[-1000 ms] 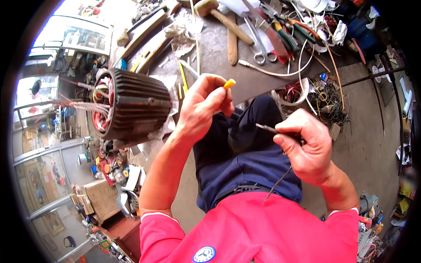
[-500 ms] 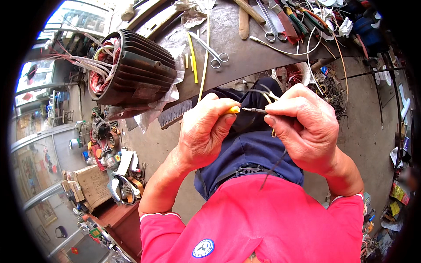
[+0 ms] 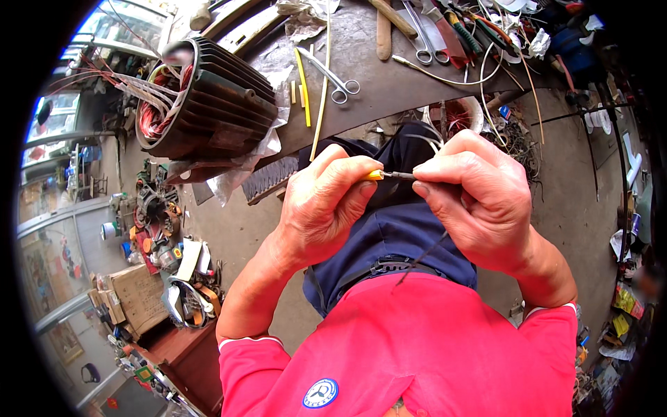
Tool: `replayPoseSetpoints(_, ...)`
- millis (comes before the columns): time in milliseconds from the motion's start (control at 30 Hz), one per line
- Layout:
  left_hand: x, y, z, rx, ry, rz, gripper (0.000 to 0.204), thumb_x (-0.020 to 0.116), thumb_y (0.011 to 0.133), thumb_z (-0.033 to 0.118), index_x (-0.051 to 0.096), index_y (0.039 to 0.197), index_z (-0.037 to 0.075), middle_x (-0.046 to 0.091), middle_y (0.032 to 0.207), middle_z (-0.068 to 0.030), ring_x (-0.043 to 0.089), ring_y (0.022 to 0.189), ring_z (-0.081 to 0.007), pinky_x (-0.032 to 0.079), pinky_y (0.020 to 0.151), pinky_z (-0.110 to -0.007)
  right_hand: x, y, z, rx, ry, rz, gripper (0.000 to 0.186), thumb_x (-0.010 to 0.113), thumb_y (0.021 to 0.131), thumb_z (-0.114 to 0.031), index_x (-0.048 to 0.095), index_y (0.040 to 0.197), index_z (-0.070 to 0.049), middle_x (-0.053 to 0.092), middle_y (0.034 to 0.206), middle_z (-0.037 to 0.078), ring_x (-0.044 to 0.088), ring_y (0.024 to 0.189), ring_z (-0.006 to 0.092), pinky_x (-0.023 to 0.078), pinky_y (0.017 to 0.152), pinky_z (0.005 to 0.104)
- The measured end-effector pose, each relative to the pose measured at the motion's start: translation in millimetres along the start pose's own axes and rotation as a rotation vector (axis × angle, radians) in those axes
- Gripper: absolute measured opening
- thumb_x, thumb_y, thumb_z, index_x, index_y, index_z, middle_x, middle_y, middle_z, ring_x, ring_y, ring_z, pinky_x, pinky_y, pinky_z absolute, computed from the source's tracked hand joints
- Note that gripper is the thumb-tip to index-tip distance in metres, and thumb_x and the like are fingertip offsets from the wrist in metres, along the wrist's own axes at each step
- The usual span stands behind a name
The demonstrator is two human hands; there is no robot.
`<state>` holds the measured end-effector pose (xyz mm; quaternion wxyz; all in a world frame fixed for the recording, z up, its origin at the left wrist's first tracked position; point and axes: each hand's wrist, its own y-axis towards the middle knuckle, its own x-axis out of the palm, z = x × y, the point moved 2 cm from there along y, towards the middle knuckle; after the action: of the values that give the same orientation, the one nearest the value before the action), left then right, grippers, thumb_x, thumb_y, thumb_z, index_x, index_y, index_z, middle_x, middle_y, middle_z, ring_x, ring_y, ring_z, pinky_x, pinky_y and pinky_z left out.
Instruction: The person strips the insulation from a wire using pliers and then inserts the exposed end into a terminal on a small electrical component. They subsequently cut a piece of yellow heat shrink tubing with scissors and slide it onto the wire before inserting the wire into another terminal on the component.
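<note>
In front of my lap, my left hand (image 3: pixel 316 205) pinches a short piece of yellow tubing (image 3: pixel 376 175) between thumb and forefinger. My right hand (image 3: pixel 479 194) faces it, thumb and fingers closed on a thin dark wire (image 3: pixel 401 176). The wire's narrow end meets the mouth of the tubing; whether it sits inside cannot be made out. Pale strands (image 3: pixel 432 142) curve up behind my right fingers. Below that hand a dark strand (image 3: pixel 424 258) hangs toward the red shirt.
A ribbed motor housing (image 3: pixel 226 97) with white leads stands left on the dark bench (image 3: pixel 379 87). Beside it lie a yellow strip (image 3: pixel 303 90), a long pale sleeve (image 3: pixel 324 83) and scissors (image 3: pixel 340 87). Farther right are more scissors (image 3: pixel 424 42), a green-handled tool (image 3: pixel 464 31) and a pale cable (image 3: pixel 445 78).
My right hand has come slightly left, bringing the dark wire closer to the yellow tubing. My left hand keeps its pinch. The whole view has shifted a little.
</note>
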<state>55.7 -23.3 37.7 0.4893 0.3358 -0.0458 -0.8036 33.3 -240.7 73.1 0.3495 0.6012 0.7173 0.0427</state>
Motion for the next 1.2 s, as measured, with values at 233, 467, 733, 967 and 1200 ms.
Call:
replayPoseSetpoints(233,-1,-1,-1,0.013,-0.010,-0.008,0.021,0.067,0.096,0.007,0.066,0.116,0.001,0.062,0.086,-0.0085,0.053,0.072,-0.0201,0.043,0.063,-0.031,1,3,-2,0.026,0.001,-0.028,0.018,0.076,0.078,0.007,0.070,0.092,-0.001,0.061,0.079,0.009,0.059,0.065,0.0213,0.046,0.056,0.0315)
replayPoseSetpoints(467,3,5,0,0.118,0.142,-0.001,0.025,0.071,0.089,0.002,0.064,0.113,0.004,0.057,0.082,-0.0102,0.058,0.069,-0.0273,0.047,0.060,-0.036,6,2,1,0.060,0.070,-0.049,0.015,0.076,0.078,0.006,0.070,0.090,-0.001,0.062,0.077,0.011,0.061,0.065,0.0254,0.048,0.058,0.0338)
replayPoseSetpoints(733,-2,-1,7,-0.017,0.056,0.167,0.031,0.074,0.083,-0.002,0.064,0.112,0.002,0.051,0.077,-0.0090,0.049,0.059,-0.0245,0.042,0.053,-0.034,4,1,2,0.136,0.086,-0.061,0.011,0.075,0.079,0.003,0.069,0.088,0.000,0.062,0.073,0.011,0.061,0.064,0.0263,0.048,0.058,0.0350)
replayPoseSetpoints(967,2,9,18,0.313,0.275,0.062,0.024,0.077,0.075,0.000,0.067,0.097,0.000,0.050,0.067,-0.0063,0.049,0.054,-0.0226,0.039,0.048,-0.036,5,3,-3,0.134,0.096,-0.126,0.011,0.075,0.079,0.003,0.067,0.086,-0.001,0.062,0.075,0.011,0.061,0.067,0.0271,0.048,0.059,0.0357)
replayPoseSetpoints(1200,1,5,21,0.104,0.084,0.007,0.014,0.076,0.080,0.000,0.063,0.083,0.002,0.050,0.064,-0.0072,0.048,0.052,-0.0229,0.036,0.047,-0.036,9,-1,-5,0.043,0.085,-0.075,0.015,0.075,0.077,0.004,0.065,0.086,-0.002,0.060,0.076,0.011,0.060,0.068,0.0291,0.048,0.060,0.0369)
